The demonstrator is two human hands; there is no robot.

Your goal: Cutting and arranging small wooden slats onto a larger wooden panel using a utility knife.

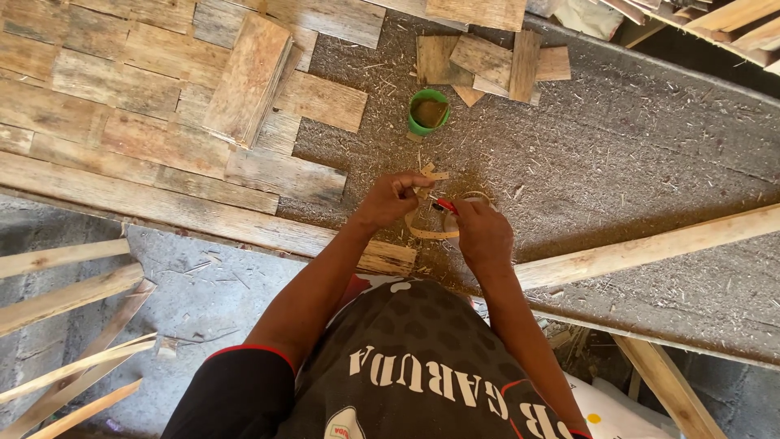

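A thin, pale wooden strip (431, 232) is curling into a loop between the two hands, lying low over the sawdust-covered surface (617, 154) close to its near edge, just ahead of the person's chest. The loop is running roughly side to side, its lower arc sagging toward the near edge and its upper end rising to a short, stubby piece of the same wood that is poking out above the fingers. The left hand (390, 199) is pinching that upper end, fingers closed narrowly around it, so the strip is hanging down and to the right from this hand. The right hand (483, 232) is sitting just beside the loop on its right, closed around a small red-handled tool (445, 205) whose tip is pointing leftward toward the strip; whether the tip is touching the wood cannot be told. Both hands are equally near, the strip bridging the small gap between them. Farther out, toward the middle of the surface, a green cup (427, 111) is standing upright with brownish matter inside, well apart from the hands. Beyond it, near the far edge, a small heap of flat wooden offcuts (487, 61) is lying in an overlapping pile. To the left, weathered planks (122, 122) are covering the surface's left part, and a long pale batten (650, 244) is slanting across the near right edge.
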